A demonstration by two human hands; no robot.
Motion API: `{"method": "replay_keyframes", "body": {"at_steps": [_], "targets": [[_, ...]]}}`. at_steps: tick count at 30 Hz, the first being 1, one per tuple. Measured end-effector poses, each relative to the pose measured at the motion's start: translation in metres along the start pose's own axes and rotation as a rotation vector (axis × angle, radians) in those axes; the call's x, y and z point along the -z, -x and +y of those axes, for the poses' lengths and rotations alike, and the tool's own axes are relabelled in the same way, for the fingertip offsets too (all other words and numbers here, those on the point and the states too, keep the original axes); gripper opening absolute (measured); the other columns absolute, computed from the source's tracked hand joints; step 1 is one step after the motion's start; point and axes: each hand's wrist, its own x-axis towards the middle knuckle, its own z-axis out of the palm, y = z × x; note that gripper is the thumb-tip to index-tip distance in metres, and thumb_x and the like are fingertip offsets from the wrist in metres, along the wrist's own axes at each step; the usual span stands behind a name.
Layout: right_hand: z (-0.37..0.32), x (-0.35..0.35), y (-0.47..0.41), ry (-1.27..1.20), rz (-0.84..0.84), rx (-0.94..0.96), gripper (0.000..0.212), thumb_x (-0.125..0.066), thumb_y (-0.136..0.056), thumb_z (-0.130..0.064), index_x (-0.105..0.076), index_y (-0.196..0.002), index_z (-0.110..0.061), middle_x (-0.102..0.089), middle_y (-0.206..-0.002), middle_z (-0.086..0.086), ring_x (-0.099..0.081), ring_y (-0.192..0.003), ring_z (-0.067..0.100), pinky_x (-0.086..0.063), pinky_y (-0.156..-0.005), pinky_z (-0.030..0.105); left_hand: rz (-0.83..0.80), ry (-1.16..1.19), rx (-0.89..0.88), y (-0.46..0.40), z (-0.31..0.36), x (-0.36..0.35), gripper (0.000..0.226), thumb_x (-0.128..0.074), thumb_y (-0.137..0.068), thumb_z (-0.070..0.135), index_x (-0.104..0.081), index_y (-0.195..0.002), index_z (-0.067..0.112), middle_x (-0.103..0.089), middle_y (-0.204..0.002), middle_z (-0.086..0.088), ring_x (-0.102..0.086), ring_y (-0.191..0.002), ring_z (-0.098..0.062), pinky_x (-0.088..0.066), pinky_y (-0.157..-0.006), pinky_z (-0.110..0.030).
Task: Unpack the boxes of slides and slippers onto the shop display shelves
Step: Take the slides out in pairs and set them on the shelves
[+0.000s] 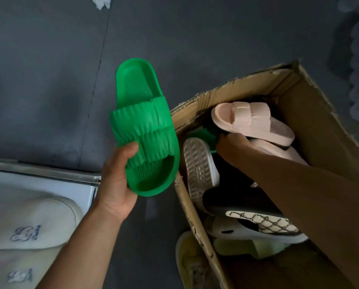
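My left hand (116,182) grips a bright green ribbed slide (143,126) by its toe end, held above the dark floor just left of the cardboard box (312,105). My right hand (231,146) reaches down into the box, fingers curled around a second green slide (203,135) that is mostly buried. Inside the box lie pink slides (251,119), a white slide sole-up (199,170), a black slide (243,201) and a patterned beige-and-black slide (264,222). My right forearm hides much of the box's lower contents.
A white shelf edge (49,176) sits at lower left, with cream slippers (28,224) bearing embroidered logos on it. A yellowish shoe (192,265) lies on the floor beside the box. Dark grey floor (49,80) spreads behind, with a scrap of white paper (101,2) at the top.
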Motion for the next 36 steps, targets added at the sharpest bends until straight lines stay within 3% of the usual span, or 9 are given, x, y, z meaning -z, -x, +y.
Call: {"method": "replay_keyframes", "body": {"at_steps": [6,12,16,22,25,28,32,34,36], "targets": [[0.031,0.049,0.061,0.162,0.019,0.075,0.033,-0.046,-0.095,-0.012,-0.056,-0.126,-0.013,-0.055,-0.126,0.007,-0.059,-0.112,0.030,-0.051,-0.085,0.040,0.084,0.009,0.053,0.035,0.001,-0.019,0.101,-0.090,-0.048,0.045,-0.055,-0.135,0.009,-0.063,-0.131,-0.017,-0.059,-0.122,-0.035,-0.045,-0.103,-0.053],[0.064,0.085,0.125,-0.152,-0.079,0.095,0.048,-0.053,-0.090,-0.015,-0.047,-0.137,-0.026,-0.040,-0.142,0.001,-0.047,-0.127,0.025,-0.044,-0.097,0.034,0.112,-0.053,0.065,0.081,0.019,-0.043,0.076,-0.083,-0.055,0.036,-0.063,-0.124,0.013,-0.068,-0.122,-0.016,-0.065,-0.112,-0.033,-0.052,-0.092,-0.049],[0.073,0.087,0.159,-0.483,0.073,0.075,0.037,-0.056,-0.090,-0.017,-0.059,-0.123,-0.034,-0.046,-0.136,-0.010,-0.051,-0.120,0.016,-0.039,-0.084,0.021,0.098,-0.081,0.049,0.112,0.039,-0.053,0.077,-0.082,-0.054,0.034,-0.062,-0.125,0.011,-0.069,-0.119,-0.016,-0.066,-0.110,-0.033,-0.052,-0.087,-0.044],[0.066,0.119,0.211,-0.731,0.144,-0.046,0.034,-0.064,-0.087,-0.031,-0.062,-0.121,-0.033,-0.037,-0.137,-0.005,-0.034,-0.132,0.018,-0.027,-0.110,0.033,0.145,-0.142,-0.025,0.165,0.072,-0.059,0.063,-0.079,-0.063,0.022,-0.062,-0.122,0.009,-0.071,-0.116,-0.015,-0.066,-0.109,-0.033,-0.052,-0.090,-0.045],[0.057,0.159,0.245,-0.906,0.195,-0.034,0.024,-0.067,-0.086,-0.026,-0.068,-0.110,-0.030,-0.045,-0.118,-0.007,-0.043,-0.111,0.013,-0.035,-0.098,0.027,0.161,-0.133,-0.042,0.198,0.088,-0.068,0.067,-0.082,-0.060,0.024,-0.062,-0.121,0.009,-0.071,-0.114,-0.016,-0.067,-0.107,-0.033,-0.052,-0.089,-0.045],[0.047,0.206,0.279,-1.067,0.208,0.062,0.007,-0.063,-0.075,-0.037,-0.065,-0.081,-0.041,-0.063,-0.088,-0.003,-0.063,-0.081,0.019,-0.053,-0.075,0.039,0.192,-0.129,-0.057,0.232,0.105,-0.078,0.078,-0.085,-0.051,0.032,-0.061,-0.121,0.009,-0.072,-0.114,-0.015,-0.067,-0.108,-0.034,-0.052,-0.092,-0.048],[0.047,0.270,0.322,-1.049,0.248,0.197,0.008,-0.066,-0.084,-0.018,-0.065,-0.077,-0.021,-0.063,-0.074,0.000,-0.061,-0.073,0.012,-0.048,-0.068,0.026,0.212,-0.148,-0.116,0.278,0.133,-0.090,0.080,-0.088,-0.048,0.035,-0.061,-0.120,0.012,-0.073,-0.111,-0.012,-0.069,-0.105,-0.033,-0.052,-0.094,-0.050],[0.050,0.307,0.347,-1.004,0.275,0.240,0.023,-0.069,-0.085,-0.017,-0.059,-0.067,-0.028,-0.058,-0.060,-0.015,-0.054,-0.058,-0.006,-0.040,-0.057,0.011,0.227,-0.167,-0.157,0.304,0.151,-0.098,0.080,-0.087,-0.046,0.037,-0.063,-0.118,0.013,-0.074,-0.107,-0.010,-0.071,-0.101,-0.030,-0.054,-0.087,-0.044],[0.055,0.336,0.370,-0.978,0.297,0.276,0.027,-0.072,-0.083,-0.023,-0.058,-0.062,-0.030,-0.056,-0.056,-0.015,-0.050,-0.053,-0.006,-0.041,-0.057,0.017,0.242,-0.171,-0.189,0.330,0.167,-0.107,0.080,-0.086,-0.044,0.039,-0.063,-0.117,0.014,-0.075,-0.105,-0.009,-0.072,-0.097,-0.027,-0.054,-0.082,-0.040]]}}
